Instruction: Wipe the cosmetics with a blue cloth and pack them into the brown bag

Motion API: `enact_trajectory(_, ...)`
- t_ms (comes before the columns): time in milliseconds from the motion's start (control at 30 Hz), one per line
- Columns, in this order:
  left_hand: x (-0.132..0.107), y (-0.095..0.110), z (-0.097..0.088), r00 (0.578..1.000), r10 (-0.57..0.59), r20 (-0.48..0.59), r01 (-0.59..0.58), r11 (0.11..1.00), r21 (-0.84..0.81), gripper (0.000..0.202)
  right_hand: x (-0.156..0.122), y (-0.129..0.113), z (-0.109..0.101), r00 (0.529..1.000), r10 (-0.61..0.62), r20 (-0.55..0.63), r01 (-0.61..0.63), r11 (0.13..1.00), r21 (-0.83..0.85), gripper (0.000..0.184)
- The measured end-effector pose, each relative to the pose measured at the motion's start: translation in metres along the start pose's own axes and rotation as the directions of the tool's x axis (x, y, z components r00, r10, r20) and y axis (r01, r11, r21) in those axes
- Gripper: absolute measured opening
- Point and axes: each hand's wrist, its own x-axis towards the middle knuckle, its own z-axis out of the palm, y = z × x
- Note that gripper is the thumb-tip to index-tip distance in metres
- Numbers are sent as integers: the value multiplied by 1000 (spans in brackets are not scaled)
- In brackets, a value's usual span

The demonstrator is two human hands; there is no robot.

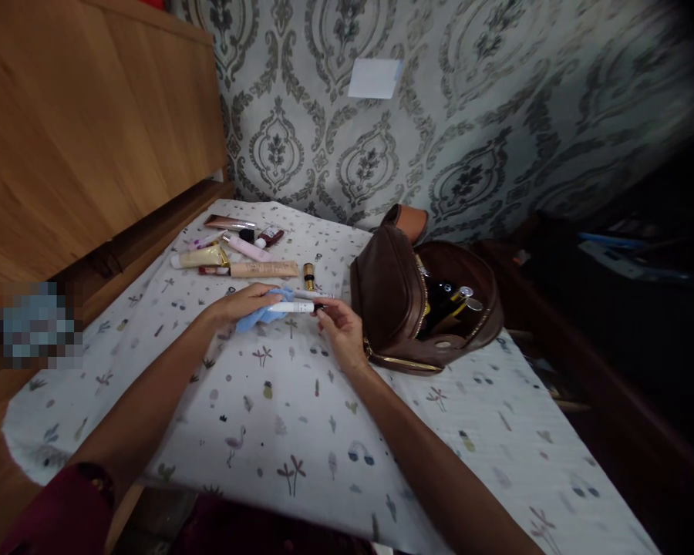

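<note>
Here, the left hand [244, 303] clasps blue cloth [257, 317] and an illegibly printed white tube [294, 307], the right hand [342, 330] pinching its end.

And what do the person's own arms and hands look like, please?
The left hand and right hand are ungloved, with nothing visible worn at the wrists. A dark maroon sleeve covers part of the left arm; the right arm shows no sleeve within the frame.

No text is legible on the white tube [292, 307] or peach tube [264, 269].
</note>
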Motion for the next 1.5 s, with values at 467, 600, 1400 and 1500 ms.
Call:
enact_trajectory(467,1,-7,-2,1000,-20,20,20,1000,9,37,0,7,-2,992,120,-42,-123,991,-59,44)
enact_trajectory(600,0,-5,-3,1000,-3,-6,3,1000,16,37,-1,5,-1,994,102,-34,-103,993,-56,44)
enact_trajectory(1400,12,-2,56,905,426,10,-244,500,831,37,-2,-5,2,995,41,-93,-46,998,-54,36)
enact_trajectory(1500,8,2,40,923,385,10,-256,595,762,42,-2,-16,3,991,11,-135,-19,998,-60,34)
